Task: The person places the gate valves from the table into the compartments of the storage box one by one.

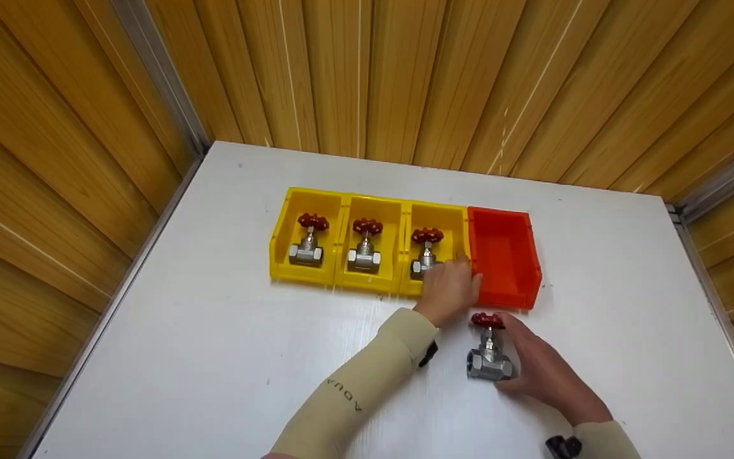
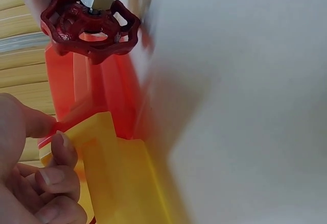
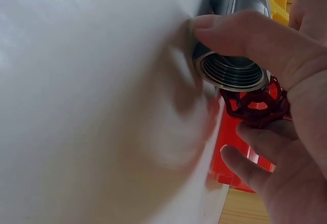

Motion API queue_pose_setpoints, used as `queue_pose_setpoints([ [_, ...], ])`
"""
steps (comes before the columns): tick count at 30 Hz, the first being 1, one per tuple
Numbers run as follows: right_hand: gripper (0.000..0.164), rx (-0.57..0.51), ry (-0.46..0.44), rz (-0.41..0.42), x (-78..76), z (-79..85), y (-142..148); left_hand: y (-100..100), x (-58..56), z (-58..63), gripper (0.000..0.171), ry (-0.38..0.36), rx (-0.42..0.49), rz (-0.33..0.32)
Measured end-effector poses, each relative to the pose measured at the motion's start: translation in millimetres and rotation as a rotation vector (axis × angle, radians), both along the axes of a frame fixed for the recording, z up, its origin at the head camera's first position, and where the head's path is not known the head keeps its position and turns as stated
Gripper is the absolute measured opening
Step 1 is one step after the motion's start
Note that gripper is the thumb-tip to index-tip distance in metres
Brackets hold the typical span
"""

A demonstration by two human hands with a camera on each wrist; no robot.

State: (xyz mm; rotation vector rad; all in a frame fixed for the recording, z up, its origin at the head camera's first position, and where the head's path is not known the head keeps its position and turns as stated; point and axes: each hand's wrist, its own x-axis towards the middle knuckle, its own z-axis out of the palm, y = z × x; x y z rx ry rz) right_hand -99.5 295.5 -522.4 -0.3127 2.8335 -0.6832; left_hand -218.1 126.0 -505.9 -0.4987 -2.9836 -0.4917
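Observation:
My right hand [image 1: 542,373] holds a metal gate valve [image 1: 489,363] with a red handwheel [image 1: 488,320], just in front of the red bin [image 1: 507,299]. In the right wrist view, the thumb [image 3: 240,32] lies across the valve's body beside its threaded opening [image 3: 232,73], and other fingers are near the handwheel. My left hand [image 1: 448,290] pinches the adjoining walls of the red bin and the rightmost yellow bin [image 2: 110,163] between thumb and curled index finger. It partly hides the valve [image 1: 427,255] standing in that yellow bin.
Two more yellow bins [image 1: 303,275] [image 1: 367,285] adjoin on the left, each with a red-wheeled valve [image 1: 306,245] [image 1: 364,252] inside. The row stands on a white table [image 1: 214,357]. Wood-look panels [image 1: 399,83] rise behind and at both sides, with metal rails [image 1: 157,70] at the corners.

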Motion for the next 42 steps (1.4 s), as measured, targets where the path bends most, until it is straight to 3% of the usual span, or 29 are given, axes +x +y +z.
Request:
queue_pose_setpoints([
  [10, 0.120, -0.044, 0.009, -0.010, 0.3, 0.5, 2.1, 0.1, 0.1, -0.2, 0.034, -0.008, -0.023, 0.001],
  [17, 0.125, -0.071, 0.015, -0.017, -2.5, 9.7, 4.1, -0.7, -0.2, -0.5, 0.033, -0.012, -0.007, 0.008],
  [24, 0.120, -0.060, -0.010, -0.037, -6.7, 19.3, 6.0, 0.2, -0.1, -0.4, 0.036, -0.017, -0.006, 0.006],
  [31, 0.115, -0.023, 0.041, -0.012, -12.5, 23.3, 10.6, -0.4, 0.4, -1.6, 0.036, -0.024, 0.021, -0.001],
  [42, 0.112, -0.050, 0.088, -0.006, -20.3, 33.2, 16.7, 0.5, 1.0, -3.4, 0.043, -0.011, -0.002, -0.007],
])
